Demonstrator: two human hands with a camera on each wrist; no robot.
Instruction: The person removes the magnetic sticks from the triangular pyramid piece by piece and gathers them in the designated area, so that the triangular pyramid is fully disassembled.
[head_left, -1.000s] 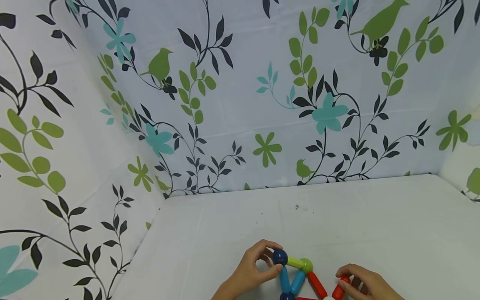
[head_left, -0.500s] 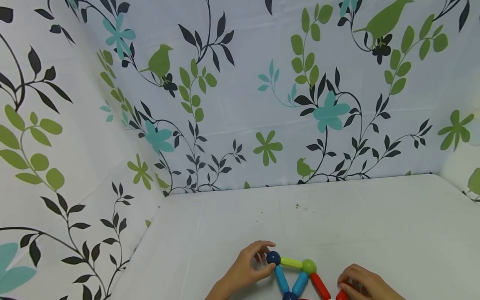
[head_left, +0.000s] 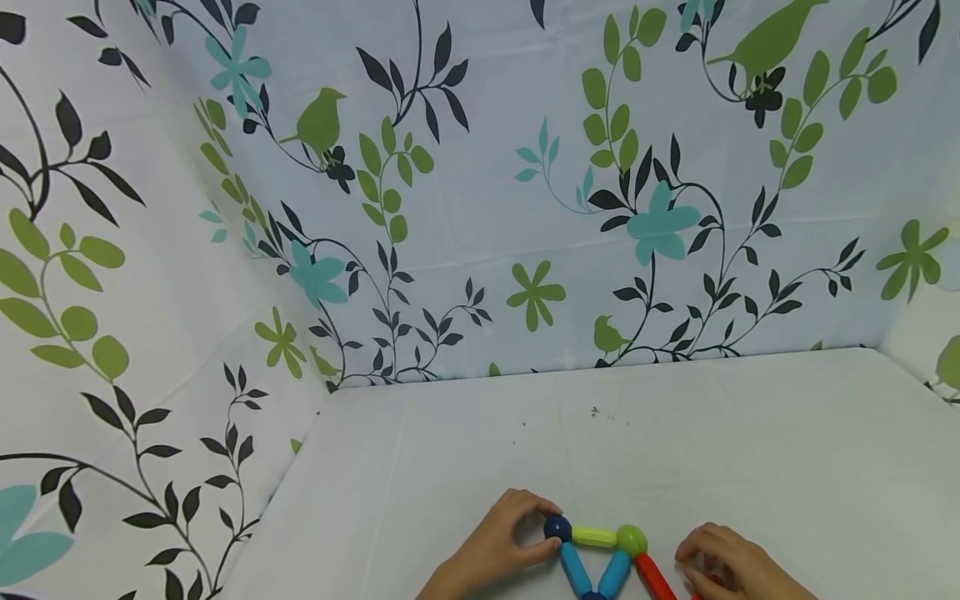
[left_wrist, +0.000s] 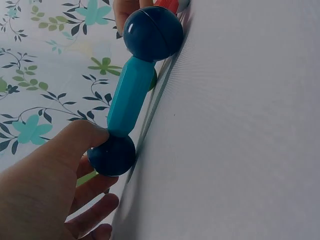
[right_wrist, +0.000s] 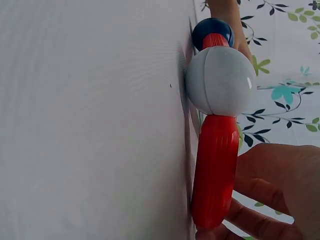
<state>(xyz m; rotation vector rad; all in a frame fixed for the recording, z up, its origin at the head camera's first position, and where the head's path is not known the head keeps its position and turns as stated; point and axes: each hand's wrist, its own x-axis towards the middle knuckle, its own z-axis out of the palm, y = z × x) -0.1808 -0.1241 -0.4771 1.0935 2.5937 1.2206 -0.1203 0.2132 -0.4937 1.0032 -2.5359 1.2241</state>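
Note:
A flat frame of magnetic rods and balls lies on the white table. My left hand (head_left: 495,542) pinches the navy ball (head_left: 558,528) at its far left corner, thumb on the near side. From that ball a lime rod (head_left: 594,537) runs to a green ball (head_left: 632,541), and a blue rod (head_left: 575,571) runs down to another navy ball (left_wrist: 153,32). A second blue rod (head_left: 615,573) and a red rod (head_left: 655,577) leave the green ball. My right hand (head_left: 731,567) holds the free end of another red rod (right_wrist: 215,172), joined to a white ball (right_wrist: 222,80).
The white table (head_left: 450,450) stretches ahead of both hands to a patterned cloth (head_left: 465,208) hanging behind it. More patterned cloth (head_left: 172,333) stands along the left side. The near part of the frame is cut off by the head view's lower edge.
The frame has shifted right and nearer to me; its far left corner first slid left, then back right. Both hands keep hold, and the right hand's red rod is now mostly hidden in the head view.

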